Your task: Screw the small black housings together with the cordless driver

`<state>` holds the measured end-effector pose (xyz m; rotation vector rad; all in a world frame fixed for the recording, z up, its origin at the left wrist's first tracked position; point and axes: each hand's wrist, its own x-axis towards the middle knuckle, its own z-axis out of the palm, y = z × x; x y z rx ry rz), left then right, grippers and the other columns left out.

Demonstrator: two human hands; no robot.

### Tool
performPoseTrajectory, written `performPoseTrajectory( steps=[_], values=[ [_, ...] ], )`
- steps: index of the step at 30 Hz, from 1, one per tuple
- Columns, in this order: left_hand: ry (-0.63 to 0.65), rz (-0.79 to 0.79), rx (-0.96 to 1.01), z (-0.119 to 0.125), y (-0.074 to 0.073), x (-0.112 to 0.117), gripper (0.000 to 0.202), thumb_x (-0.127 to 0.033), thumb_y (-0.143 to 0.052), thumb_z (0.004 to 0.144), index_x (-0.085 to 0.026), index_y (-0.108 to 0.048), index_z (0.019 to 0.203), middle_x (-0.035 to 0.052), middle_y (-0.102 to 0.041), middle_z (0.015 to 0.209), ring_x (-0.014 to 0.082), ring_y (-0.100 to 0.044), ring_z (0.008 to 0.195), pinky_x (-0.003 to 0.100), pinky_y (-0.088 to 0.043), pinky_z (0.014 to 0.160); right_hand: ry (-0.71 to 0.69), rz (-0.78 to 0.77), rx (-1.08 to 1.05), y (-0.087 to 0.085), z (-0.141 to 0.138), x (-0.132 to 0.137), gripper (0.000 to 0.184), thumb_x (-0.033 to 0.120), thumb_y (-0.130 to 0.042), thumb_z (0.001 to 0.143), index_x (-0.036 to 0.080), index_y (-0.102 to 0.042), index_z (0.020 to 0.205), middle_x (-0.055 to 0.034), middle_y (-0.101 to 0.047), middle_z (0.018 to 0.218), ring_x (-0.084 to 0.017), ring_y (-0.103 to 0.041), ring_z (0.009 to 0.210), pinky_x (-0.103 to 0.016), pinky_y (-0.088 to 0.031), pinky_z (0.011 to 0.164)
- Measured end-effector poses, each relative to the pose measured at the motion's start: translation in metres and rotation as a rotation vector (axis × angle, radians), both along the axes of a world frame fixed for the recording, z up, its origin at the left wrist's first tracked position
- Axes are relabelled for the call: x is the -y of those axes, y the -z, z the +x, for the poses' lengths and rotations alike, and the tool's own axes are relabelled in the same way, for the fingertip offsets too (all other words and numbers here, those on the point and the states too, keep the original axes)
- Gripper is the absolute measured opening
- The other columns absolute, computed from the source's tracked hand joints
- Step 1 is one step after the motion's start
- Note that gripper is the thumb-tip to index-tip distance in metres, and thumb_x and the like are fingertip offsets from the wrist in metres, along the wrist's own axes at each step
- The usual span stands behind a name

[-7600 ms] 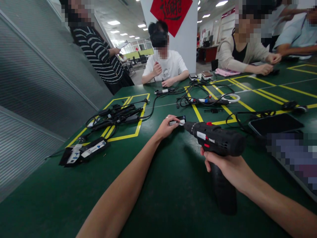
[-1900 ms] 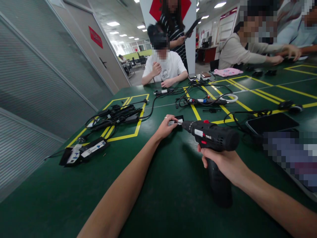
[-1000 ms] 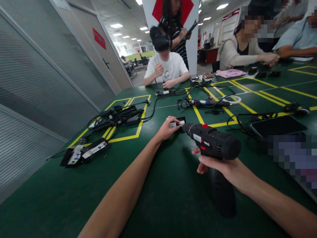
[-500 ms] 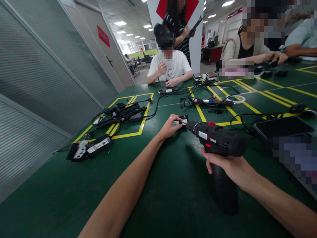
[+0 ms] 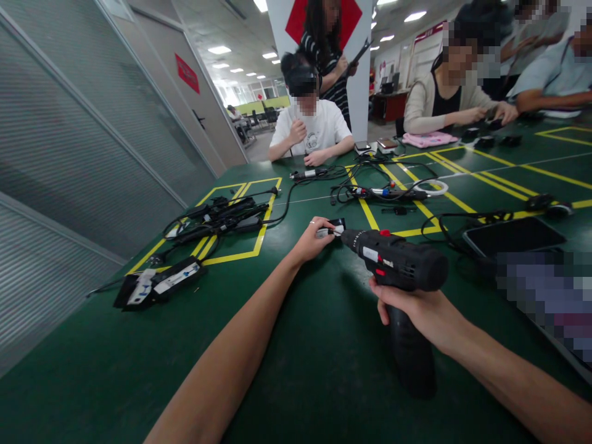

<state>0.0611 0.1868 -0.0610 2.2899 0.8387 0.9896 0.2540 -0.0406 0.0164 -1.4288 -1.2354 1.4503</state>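
My right hand (image 5: 411,305) is wrapped round the grip of a black cordless drill (image 5: 398,259) with red switches. The drill lies level and points to the left. Its bit meets a small black and white part (image 5: 338,226), though the exact contact is too small to make out. That part rests on the green table (image 5: 296,333), and my left hand (image 5: 314,239) grips it from the left side. The fingers of my left hand partly hide the part.
Black cables and devices (image 5: 222,219) lie in a heap inside yellow tape at left, with an opened black case (image 5: 160,280) in front. Corded electric screwdrivers (image 5: 383,192) lie farther back. A dark tablet (image 5: 513,236) is at right. Several people sit or stand beyond the table.
The whole view has shifted slightly, so everything sits a little farther left. Both hands keep their hold, and the drill stays against the part.
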Motion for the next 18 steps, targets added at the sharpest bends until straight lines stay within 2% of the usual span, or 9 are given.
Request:
performPoseTrajectory(
  steps=[7,12,18],
  values=[
    [-0.004,-0.013,0.000,0.0000,0.0016,-0.0019,0.018,-0.019,-0.064,0.078,-0.019,-0.061,0.095,0.0065,-0.054,0.109,0.0200,-0.052,0.110,0.039,-0.038,0.103,-0.009,0.032,-0.036,-0.0023,-0.0016,-0.0009,0.021,0.037,-0.057,0.084,0.018,-0.062,0.091,0.0016,-0.061,0.059,-0.017,-0.057,0.060,-0.032,-0.040,0.067],
    [-0.018,-0.031,0.008,0.0004,-0.0009,-0.0008,0.015,-0.020,-0.062,0.080,-0.019,-0.063,0.095,0.0067,-0.055,0.109,0.0208,-0.051,0.113,0.040,-0.037,0.104,-0.029,0.046,0.016,-0.0028,-0.0005,0.0003,0.021,0.037,-0.055,0.086,0.019,-0.062,0.092,0.0011,-0.061,0.060,-0.018,-0.058,0.063,-0.033,-0.040,0.069],
    [-0.062,-0.045,0.009,0.0022,-0.0043,0.0025,0.014,-0.019,-0.061,0.080,-0.019,-0.066,0.093,0.0073,-0.054,0.108,0.0209,-0.051,0.112,0.041,-0.037,0.105,-0.021,0.037,0.001,-0.0057,-0.0017,-0.0001,0.020,0.039,-0.056,0.084,0.019,-0.061,0.083,0.0012,-0.060,0.057,-0.017,-0.058,0.062,-0.032,-0.041,0.068]
  ],
)
